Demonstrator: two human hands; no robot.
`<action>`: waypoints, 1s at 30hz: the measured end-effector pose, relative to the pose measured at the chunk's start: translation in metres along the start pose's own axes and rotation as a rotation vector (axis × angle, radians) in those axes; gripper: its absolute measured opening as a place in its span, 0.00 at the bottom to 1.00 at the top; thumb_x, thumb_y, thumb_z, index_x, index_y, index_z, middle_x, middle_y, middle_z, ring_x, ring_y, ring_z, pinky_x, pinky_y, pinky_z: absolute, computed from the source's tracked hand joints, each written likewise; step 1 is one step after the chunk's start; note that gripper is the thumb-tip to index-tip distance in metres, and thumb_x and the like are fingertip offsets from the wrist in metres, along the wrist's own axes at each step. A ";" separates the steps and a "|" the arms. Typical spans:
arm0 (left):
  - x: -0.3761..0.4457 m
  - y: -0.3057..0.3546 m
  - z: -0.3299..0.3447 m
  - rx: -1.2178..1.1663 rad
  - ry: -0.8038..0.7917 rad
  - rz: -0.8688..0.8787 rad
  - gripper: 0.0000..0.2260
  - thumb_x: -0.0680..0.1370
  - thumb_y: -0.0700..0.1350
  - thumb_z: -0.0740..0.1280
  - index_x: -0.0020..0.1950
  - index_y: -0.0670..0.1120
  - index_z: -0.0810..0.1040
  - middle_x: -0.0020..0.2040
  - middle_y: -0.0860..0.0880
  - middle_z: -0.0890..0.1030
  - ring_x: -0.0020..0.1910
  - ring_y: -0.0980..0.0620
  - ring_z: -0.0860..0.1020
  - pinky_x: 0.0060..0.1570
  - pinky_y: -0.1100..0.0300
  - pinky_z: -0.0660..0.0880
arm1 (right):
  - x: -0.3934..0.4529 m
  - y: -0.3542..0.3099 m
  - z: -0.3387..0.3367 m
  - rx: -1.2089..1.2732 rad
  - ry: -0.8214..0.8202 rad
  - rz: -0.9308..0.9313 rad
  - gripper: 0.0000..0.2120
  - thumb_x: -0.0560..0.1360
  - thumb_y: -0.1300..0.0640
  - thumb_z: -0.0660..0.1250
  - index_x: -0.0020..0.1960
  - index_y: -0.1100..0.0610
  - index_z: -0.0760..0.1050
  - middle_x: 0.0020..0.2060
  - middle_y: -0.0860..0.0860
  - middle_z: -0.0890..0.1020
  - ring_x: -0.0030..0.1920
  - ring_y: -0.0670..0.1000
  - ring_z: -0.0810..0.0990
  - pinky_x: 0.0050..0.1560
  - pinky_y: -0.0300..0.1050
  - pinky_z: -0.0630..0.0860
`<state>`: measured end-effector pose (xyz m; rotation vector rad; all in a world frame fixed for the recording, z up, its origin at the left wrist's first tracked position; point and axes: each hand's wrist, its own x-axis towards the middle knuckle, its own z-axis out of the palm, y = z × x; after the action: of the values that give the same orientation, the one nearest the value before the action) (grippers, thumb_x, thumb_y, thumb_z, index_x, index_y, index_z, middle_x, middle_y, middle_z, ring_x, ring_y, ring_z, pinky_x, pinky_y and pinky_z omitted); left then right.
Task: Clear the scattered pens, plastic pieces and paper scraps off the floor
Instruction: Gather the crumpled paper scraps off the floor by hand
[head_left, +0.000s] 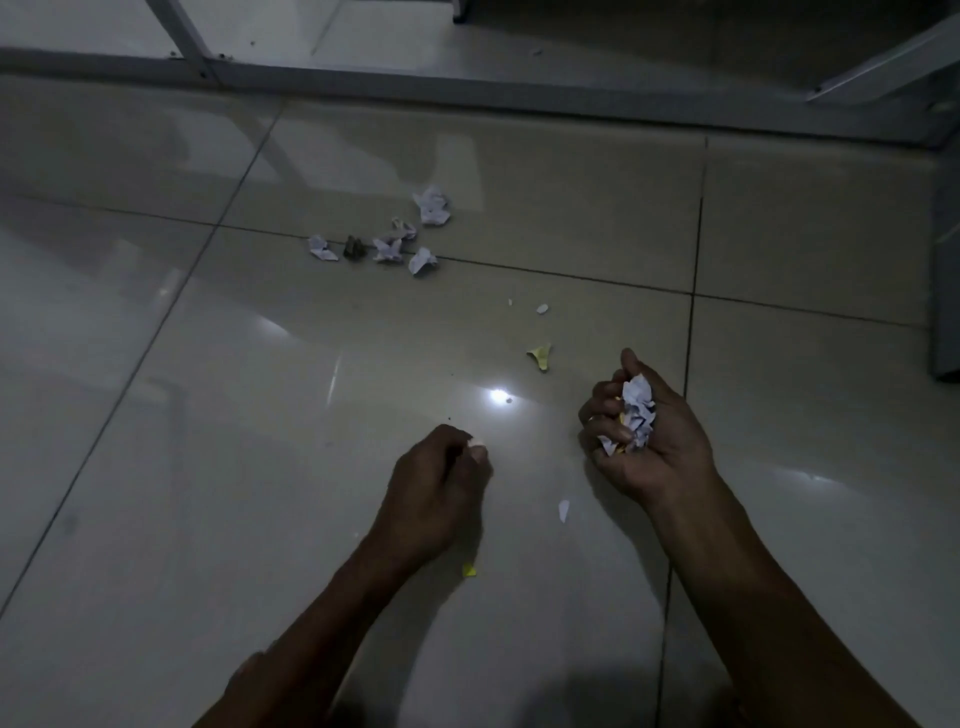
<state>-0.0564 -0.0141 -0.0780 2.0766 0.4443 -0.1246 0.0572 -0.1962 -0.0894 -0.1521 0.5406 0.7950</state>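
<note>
Paper scraps are only partly cleared, it is judged: a cluster of crumpled white scraps (395, 236) with one dark lump (354, 247) is left on the tiled floor (208, 493) at the far middle, a yellow scrap (540, 356) and small white bits (542, 308) lie just beyond the hands, and a white sliver (563, 510) and a yellow fleck (469, 570) remain near, between the forearms; no pens are seen. A wad of gathered scraps (636, 415) is held in the right hand (649, 431), palm up with fingers curled round it. The left hand (441, 483) is held low over the floor with fingers curled and thumb meeting fingertip, perhaps pinching a tiny bit, though that cannot be told in the dim light.
</note>
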 end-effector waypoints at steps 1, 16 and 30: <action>0.000 0.006 -0.003 -0.309 -0.038 -0.180 0.12 0.81 0.44 0.59 0.41 0.39 0.75 0.37 0.45 0.77 0.33 0.52 0.74 0.33 0.59 0.72 | -0.001 -0.001 -0.001 0.000 0.001 0.003 0.28 0.45 0.66 0.85 0.27 0.53 0.66 0.22 0.46 0.67 0.21 0.45 0.69 0.16 0.35 0.61; 0.008 -0.010 -0.080 -1.039 -0.136 -0.623 0.10 0.65 0.44 0.57 0.32 0.38 0.72 0.32 0.41 0.71 0.28 0.47 0.69 0.27 0.63 0.66 | -0.004 0.010 -0.002 -0.059 0.049 0.052 0.27 0.44 0.65 0.85 0.29 0.53 0.68 0.25 0.46 0.69 0.23 0.46 0.70 0.16 0.35 0.61; -0.044 -0.092 -0.111 0.386 -0.144 0.359 0.16 0.76 0.55 0.67 0.54 0.45 0.84 0.44 0.54 0.84 0.40 0.59 0.82 0.38 0.62 0.78 | 0.009 0.025 0.002 -0.120 0.063 0.103 0.24 0.46 0.63 0.85 0.27 0.54 0.70 0.25 0.46 0.71 0.23 0.46 0.72 0.16 0.36 0.63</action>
<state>-0.1400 0.1109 -0.0829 2.4693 -0.0512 -0.1539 0.0455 -0.1720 -0.0907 -0.2625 0.5640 0.9264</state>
